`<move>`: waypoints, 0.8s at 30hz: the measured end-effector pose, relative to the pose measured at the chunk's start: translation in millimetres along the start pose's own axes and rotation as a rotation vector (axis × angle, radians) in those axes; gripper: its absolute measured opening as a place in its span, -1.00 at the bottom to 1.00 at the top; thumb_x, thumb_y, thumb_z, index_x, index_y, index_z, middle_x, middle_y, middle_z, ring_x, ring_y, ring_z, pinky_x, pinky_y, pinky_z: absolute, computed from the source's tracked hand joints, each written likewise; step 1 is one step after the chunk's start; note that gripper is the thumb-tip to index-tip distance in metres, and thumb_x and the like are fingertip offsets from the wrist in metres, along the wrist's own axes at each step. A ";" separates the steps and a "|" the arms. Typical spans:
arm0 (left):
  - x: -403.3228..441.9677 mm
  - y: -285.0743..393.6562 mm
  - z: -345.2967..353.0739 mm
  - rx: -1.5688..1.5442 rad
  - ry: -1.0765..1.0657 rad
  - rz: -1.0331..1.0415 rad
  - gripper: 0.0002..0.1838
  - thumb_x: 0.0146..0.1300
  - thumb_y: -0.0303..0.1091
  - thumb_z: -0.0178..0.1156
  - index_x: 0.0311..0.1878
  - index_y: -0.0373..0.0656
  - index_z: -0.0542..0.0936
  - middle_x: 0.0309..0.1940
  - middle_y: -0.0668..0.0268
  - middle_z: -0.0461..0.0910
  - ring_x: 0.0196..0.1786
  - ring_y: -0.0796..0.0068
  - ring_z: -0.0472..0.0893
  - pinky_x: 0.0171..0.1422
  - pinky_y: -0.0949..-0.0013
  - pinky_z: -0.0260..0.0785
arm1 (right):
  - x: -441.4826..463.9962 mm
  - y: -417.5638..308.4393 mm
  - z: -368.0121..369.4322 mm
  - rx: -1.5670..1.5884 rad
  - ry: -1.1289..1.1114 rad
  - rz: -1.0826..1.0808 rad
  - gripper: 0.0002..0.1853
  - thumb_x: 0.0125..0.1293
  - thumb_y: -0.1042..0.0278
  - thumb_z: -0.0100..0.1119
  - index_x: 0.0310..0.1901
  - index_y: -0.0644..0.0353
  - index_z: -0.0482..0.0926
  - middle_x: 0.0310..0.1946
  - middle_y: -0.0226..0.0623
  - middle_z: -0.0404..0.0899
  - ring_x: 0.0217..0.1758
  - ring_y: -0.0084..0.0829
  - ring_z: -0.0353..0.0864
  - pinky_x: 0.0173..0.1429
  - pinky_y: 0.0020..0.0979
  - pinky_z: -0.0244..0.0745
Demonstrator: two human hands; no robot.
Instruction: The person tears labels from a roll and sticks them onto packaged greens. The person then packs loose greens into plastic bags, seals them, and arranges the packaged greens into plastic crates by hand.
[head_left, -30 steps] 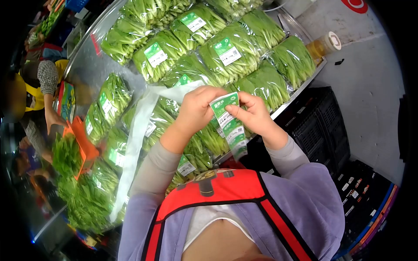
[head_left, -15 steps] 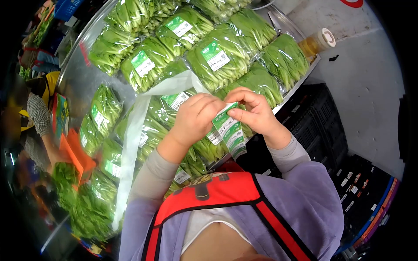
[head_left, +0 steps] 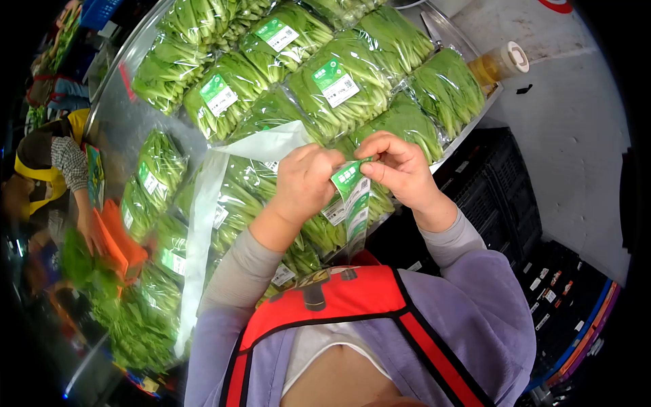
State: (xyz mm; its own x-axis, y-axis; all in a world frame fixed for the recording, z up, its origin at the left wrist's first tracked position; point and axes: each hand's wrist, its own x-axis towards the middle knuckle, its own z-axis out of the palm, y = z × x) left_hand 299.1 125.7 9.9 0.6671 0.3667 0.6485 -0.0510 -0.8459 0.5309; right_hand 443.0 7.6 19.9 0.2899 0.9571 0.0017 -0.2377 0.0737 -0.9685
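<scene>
Over the bagged leafy greens (head_left: pixel 407 129), both my hands are raised close together at a strip of green-and-white printed labels (head_left: pixel 355 200). My left hand (head_left: pixel 305 182) has its fingers closed on the strip's upper left edge. Thumb and forefinger of my right hand (head_left: pixel 401 175) pinch the upper right corner. The strip's lower end dangles and curls above the bags. A long white paper strip (head_left: pixel 203 224) runs from beside my left hand across the bags and down the left side. Several bags carry the same kind of label (head_left: pixel 335 83).
The greens lie on a metal table (head_left: pixel 115 122). A jar of yellowish liquid (head_left: pixel 498 64) stands at its right corner. Black crates (head_left: pixel 488 190) are stacked on the right. At left, a co-worker's hand (head_left: pixel 87 227) is near an orange object (head_left: pixel 119 237) and loose greens (head_left: pixel 135 325).
The label strip has turned and now hangs narrower and more upright between my hands. My right fingers have shifted slightly at its corner. The co-worker at left has moved over the loose greens.
</scene>
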 end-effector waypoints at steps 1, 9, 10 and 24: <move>-0.8 -0.7 -0.4 0.000 0.000 -0.001 -0.72 -0.17 -0.47 0.30 -0.36 -0.11 0.41 -0.60 0.33 0.44 -0.58 0.32 0.43 -0.52 0.33 0.28 | 0.5 0.0 0.0 -0.010 -0.009 -0.019 -0.87 0.13 0.61 0.19 -0.25 0.32 0.53 -0.25 -0.30 0.50 -0.23 -0.54 0.46 -0.14 -0.53 0.35; -6.1 -4.3 -8.7 0.134 -0.186 -0.015 -0.74 -0.21 -0.28 0.35 -0.51 -0.06 0.43 -0.65 0.38 0.38 -0.58 0.36 0.41 -0.51 0.36 0.27 | 43.4 -37.4 -76.3 0.221 0.541 -0.285 -0.89 0.29 0.50 0.01 -0.16 0.24 0.44 -0.26 -0.34 0.52 -0.28 -0.57 0.48 -0.26 -0.58 0.39; -6.5 -3.5 -8.5 0.134 -0.186 -0.013 -0.74 -0.21 -0.28 0.35 -0.51 -0.06 0.43 -0.65 0.38 0.38 -0.58 0.36 0.41 -0.51 0.36 0.27 | 61.5 -52.1 -95.0 0.205 0.552 -0.299 -0.83 0.30 0.50 0.01 -0.08 0.25 0.42 -0.25 -0.34 0.52 -0.27 -0.54 0.49 -0.24 -0.53 0.39; -14.4 -7.9 -4.3 0.108 -0.209 -0.095 -0.78 -0.12 -0.24 0.33 -0.48 -0.06 0.47 -0.61 0.36 0.42 -0.53 0.36 0.44 -0.48 0.36 0.28 | 208.1 6.4 -163.2 -1.463 0.198 -0.226 -0.67 0.11 0.34 0.19 -0.08 0.22 0.49 -0.27 -0.28 0.53 -0.20 -0.39 0.49 -0.11 -0.36 0.40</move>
State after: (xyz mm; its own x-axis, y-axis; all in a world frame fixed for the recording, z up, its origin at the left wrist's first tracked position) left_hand 286.7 128.7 -1.3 0.8048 0.3683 0.4654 0.0917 -0.8520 0.5155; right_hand 653.1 161.5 -26.5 0.3390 0.9027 0.2650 0.9094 -0.2422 -0.3382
